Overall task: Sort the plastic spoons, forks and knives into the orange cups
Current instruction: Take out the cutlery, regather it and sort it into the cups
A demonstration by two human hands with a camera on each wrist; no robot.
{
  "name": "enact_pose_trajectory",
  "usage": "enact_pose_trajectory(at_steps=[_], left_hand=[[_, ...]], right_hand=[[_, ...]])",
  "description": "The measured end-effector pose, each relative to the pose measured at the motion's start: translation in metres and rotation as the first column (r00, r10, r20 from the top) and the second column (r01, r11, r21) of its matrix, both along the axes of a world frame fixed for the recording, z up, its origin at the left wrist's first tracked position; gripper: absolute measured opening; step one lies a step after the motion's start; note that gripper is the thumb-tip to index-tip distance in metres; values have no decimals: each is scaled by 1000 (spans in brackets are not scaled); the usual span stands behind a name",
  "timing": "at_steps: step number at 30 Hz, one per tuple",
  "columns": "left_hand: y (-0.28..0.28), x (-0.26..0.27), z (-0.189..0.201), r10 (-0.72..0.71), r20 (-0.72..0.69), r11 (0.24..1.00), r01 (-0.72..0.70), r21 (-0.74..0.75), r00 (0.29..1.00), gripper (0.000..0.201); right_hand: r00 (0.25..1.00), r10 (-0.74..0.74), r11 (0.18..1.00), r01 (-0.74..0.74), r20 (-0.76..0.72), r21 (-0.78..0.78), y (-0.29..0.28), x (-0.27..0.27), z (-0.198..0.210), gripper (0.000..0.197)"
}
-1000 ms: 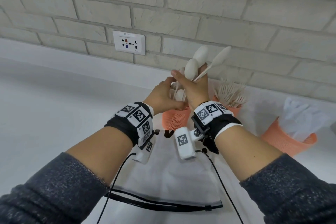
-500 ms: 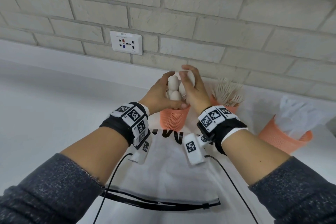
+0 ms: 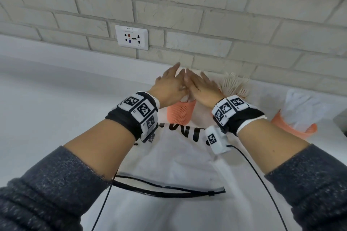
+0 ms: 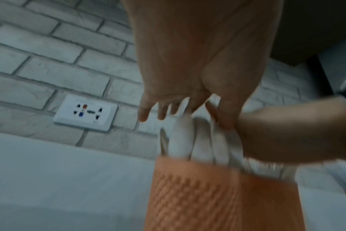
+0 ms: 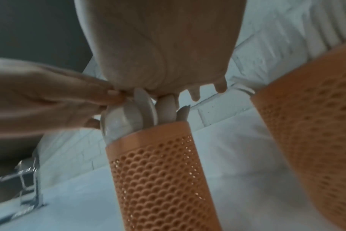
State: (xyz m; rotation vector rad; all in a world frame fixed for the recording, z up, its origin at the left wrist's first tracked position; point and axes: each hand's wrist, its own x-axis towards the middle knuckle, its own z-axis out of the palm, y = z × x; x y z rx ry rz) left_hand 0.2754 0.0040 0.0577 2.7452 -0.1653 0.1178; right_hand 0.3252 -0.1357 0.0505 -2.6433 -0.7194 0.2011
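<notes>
Both hands lie flat, fingers straight, over the white plastic spoons (image 5: 132, 120) that stand bowls-up in the middle orange mesh cup (image 3: 181, 113). My left hand (image 3: 170, 88) covers the spoons from the left and my right hand (image 3: 201, 88) from the right, thumbs nearly meeting. In the left wrist view the spoons (image 4: 188, 140) rise out of the cup (image 4: 198, 195) just under my palm. A second orange cup (image 5: 316, 125) with white forks (image 3: 234, 84) stands behind my right hand. A third orange cup (image 3: 293, 127) at the right holds white knives (image 3: 300, 107).
A white bag (image 3: 178, 165) with black lettering and a black drawstring lies on the white counter in front of the cups. A brick wall with a white socket plate (image 3: 131, 37) rises just behind them. Wrist camera cables hang below both forearms.
My right hand held a bunch of spoons above the cup; it lowered them into the cup. Both hands then let go and now lie flat on the spoon tops.
</notes>
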Motion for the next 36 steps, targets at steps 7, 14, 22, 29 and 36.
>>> enact_pose_trajectory(at_steps=[7, 14, 22, 29, 36], left_hand=[[20, -78, 40, -124, 97, 985, 134, -104, 987, 56], [54, -170, -19, -60, -514, 878, 291, 380, 855, 65], [38, -174, -8, 63, 236, 998, -67, 7, 970, 21], [16, -174, 5, 68, 239, 988, -32, -151, 969, 20], [-5, -198, -6, -55, 195, 968, 100, -229, 979, 22]], right_hand=[[958, -41, 982, -14, 284, 190, -13, -44, 44, 57], [920, 381, 925, -379, -93, 36, -28, -136, 48, 21], [850, 444, 807, -517, -284, -285, -28, -202, -19, 43], [879, 316, 806, -447, -357, -387, -43, -201, -26, 31], [977, 104, 944, -155, -185, -290, -3, -187, -44, 54]])
